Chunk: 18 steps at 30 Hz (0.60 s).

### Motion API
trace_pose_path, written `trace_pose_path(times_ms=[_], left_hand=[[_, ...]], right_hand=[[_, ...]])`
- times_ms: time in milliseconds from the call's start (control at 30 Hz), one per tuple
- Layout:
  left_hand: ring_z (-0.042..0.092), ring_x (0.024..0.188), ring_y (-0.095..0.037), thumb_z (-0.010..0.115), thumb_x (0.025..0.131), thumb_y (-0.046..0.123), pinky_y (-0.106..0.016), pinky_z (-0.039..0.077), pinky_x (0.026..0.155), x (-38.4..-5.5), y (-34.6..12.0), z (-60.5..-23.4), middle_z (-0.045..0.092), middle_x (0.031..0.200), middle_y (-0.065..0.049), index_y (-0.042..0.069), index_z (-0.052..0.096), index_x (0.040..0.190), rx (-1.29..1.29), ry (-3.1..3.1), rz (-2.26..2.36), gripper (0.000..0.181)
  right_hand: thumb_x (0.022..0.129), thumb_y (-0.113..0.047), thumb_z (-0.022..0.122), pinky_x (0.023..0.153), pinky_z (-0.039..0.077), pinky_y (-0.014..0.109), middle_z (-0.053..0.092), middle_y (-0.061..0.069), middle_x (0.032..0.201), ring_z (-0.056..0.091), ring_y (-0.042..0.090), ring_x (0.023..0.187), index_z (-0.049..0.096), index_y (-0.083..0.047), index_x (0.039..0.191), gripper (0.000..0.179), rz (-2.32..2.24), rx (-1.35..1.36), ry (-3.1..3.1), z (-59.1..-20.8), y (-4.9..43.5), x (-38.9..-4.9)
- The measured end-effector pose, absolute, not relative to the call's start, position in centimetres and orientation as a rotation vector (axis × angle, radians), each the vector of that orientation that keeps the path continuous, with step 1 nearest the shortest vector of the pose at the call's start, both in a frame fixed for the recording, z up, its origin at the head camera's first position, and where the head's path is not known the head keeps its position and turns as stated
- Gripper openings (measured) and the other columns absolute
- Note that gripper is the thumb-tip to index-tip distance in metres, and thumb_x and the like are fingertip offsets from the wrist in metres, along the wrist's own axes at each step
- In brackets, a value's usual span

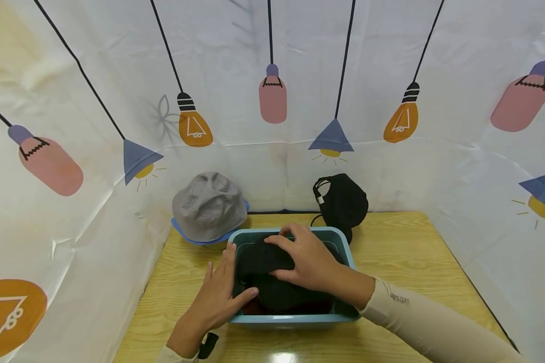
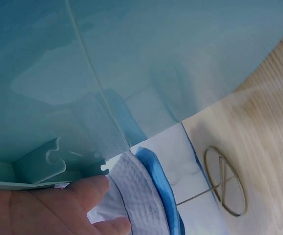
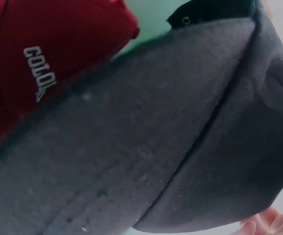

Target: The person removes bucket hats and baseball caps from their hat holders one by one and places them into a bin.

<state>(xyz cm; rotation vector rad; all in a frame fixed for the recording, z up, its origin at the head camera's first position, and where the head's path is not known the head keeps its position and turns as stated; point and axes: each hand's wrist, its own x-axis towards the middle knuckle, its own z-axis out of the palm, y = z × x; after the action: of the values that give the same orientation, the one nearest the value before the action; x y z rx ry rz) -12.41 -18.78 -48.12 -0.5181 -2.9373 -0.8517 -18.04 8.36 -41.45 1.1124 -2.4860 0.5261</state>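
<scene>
A light-blue plastic bin (image 1: 290, 318) stands on the wooden table with caps inside. My right hand (image 1: 306, 259) reaches in and grips a black cap (image 1: 263, 257) by its crown, thumb apart from the fingers. Up close in the right wrist view, the black cap (image 3: 131, 132) covers most of a red cap (image 3: 29, 63) with white lettering. Against the bin's left wall rests my left hand (image 1: 215, 295), its fingers straight and its thumb over the rim. In the left wrist view its fingertips lie near a grey bucket hat (image 2: 143, 205).
Behind the bin at left, the grey bucket hat (image 1: 209, 206) sits over a blue brim (image 1: 191, 237). Another black cap (image 1: 345, 199) hangs at back right. A wire stand base (image 2: 245, 200) shows on the table (image 1: 404, 252). White printed cloth (image 1: 236, 166) encloses the back and sides.
</scene>
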Motion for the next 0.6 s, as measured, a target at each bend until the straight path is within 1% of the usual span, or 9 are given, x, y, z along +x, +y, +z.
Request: trace_pose_path(times_ms=[200, 433, 600], left_hand=[[0.013, 0.160, -0.030, 0.058, 0.097, 0.064, -0.073, 0.007, 0.121, -12.5, -18.8, -48.2, -0.001, 0.176, -0.007, 0.024, -0.012, 0.166, -0.503, -2.946, -0.869, 0.107], [0.013, 0.161, -0.031, 0.059, 0.098, 0.063, -0.073, 0.007, 0.121, -12.5, -18.8, -48.3, 0.000, 0.176, -0.007, 0.020, -0.008, 0.167, -0.499, -2.947, -0.874, 0.106], [0.012, 0.161, -0.031, 0.059, 0.098, 0.063, -0.073, 0.006, 0.121, -12.5, -18.8, -48.4, -0.001, 0.176, -0.007, 0.021, -0.010, 0.167, -0.498, -2.952, -0.869, 0.106]], right_hand=[[0.085, -0.057, 0.079, 0.089, 0.053, 0.037, 0.055, 0.001, 0.125, 0.053, 0.018, 0.108, 0.061, -0.033, 0.143, 0.065, 0.485, 1.145, -2.551, -42.1, 8.3, -18.8], [0.087, -0.060, 0.076, 0.088, 0.052, 0.035, 0.052, -0.001, 0.126, 0.050, 0.014, 0.108, 0.057, -0.038, 0.146, 0.066, 0.435, 1.176, -2.672, -43.2, 8.0, -19.4], [0.087, -0.062, 0.075, 0.086, 0.053, 0.034, 0.054, -0.001, 0.127, 0.051, 0.013, 0.105, 0.056, -0.039, 0.147, 0.067, 0.395, 1.186, -2.699, -43.9, 7.8, -19.6]])
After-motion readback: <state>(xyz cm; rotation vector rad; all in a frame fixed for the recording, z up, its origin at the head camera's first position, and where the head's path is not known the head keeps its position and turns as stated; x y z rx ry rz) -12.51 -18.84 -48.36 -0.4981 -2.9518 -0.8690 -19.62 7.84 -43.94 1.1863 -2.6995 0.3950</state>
